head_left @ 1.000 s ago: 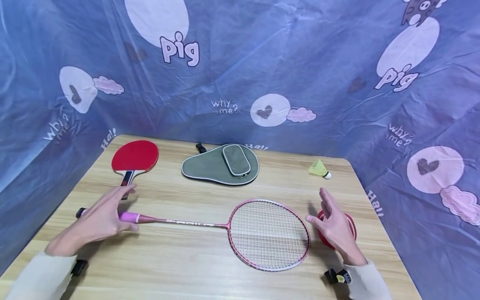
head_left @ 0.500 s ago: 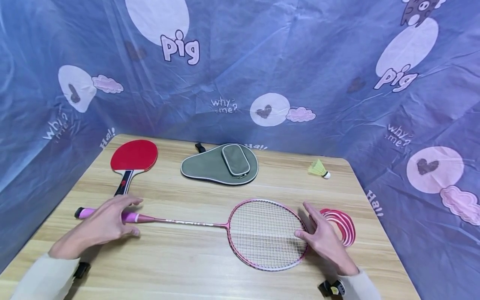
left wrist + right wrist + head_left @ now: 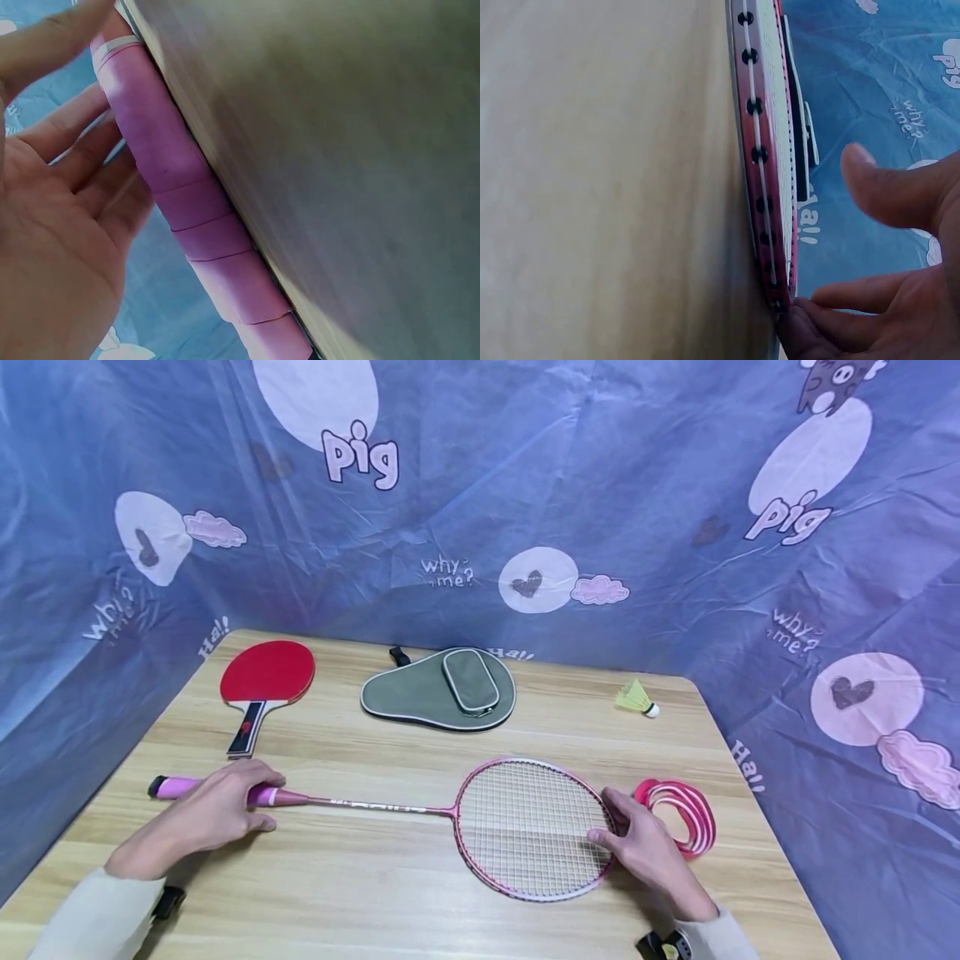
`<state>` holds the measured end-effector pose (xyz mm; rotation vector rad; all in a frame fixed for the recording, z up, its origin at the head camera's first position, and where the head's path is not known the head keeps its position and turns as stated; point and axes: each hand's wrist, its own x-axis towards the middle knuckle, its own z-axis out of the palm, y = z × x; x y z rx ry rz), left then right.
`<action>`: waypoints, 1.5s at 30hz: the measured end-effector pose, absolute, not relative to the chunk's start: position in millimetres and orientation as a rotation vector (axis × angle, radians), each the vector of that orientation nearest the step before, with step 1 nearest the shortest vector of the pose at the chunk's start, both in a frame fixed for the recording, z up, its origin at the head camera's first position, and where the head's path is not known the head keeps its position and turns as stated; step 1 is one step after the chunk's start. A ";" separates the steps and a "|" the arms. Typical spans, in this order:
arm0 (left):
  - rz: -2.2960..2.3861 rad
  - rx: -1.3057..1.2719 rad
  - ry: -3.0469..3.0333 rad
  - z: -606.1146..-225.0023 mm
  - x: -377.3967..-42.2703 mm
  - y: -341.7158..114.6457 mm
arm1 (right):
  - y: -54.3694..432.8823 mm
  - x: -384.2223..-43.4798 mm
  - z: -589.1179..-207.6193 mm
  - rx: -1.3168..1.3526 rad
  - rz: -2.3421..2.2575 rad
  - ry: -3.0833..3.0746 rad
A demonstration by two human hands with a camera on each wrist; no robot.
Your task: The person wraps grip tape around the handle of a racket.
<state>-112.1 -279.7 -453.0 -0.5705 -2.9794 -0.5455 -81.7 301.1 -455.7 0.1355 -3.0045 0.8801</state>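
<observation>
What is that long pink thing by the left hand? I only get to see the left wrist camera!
Observer: It's the handle of a badminton racket, as the head view shows.
Operator: Ooh! Is the other hand on it too?
Observer: Yes, the right hand has its fingers at the rim, at the end away from the handle.
Operator: Is there a birdie anywhere?
Observer: Yes, a yellow shuttlecock lies near the back right corner of the table.
</observation>
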 end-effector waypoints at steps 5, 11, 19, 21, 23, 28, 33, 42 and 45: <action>-0.480 -0.575 -2.984 -453.0 -113.6 -278.7 | 303.0 -82.6 -457.2 0.159 0.820 -2.983; -0.474 -0.525 -3.024 -449.7 -116.6 -277.6 | 304.4 -87.3 -459.2 0.178 0.791 -2.967; -0.485 -0.507 -3.052 -448.9 -118.9 -279.0 | 306.3 -92.0 -458.3 0.127 0.828 -2.995; -0.481 -0.513 -3.048 -448.4 -119.5 -279.3 | 306.6 -92.8 -458.3 0.126 0.820 -2.998; -0.478 -0.521 -3.042 -448.0 -119.9 -279.6 | 306.5 -93.4 -458.0 0.127 0.807 -2.998; -0.444 -0.546 -3.020 -448.5 -118.7 -280.7 | 305.3 -93.8 -457.5 0.105 0.776 -3.019; -0.416 -0.562 -2.977 -448.7 -116.5 -283.2 | 304.8 -94.9 -457.8 0.073 0.806 -3.044; -0.438 -0.566 -2.934 -441.5 -113.5 -290.3 | 317.9 -94.9 -451.1 -0.103 1.457 -2.906; -0.464 -0.564 -2.908 -437.9 -114.2 -292.9 | 324.7 -95.1 -450.0 -0.096 1.867 -2.699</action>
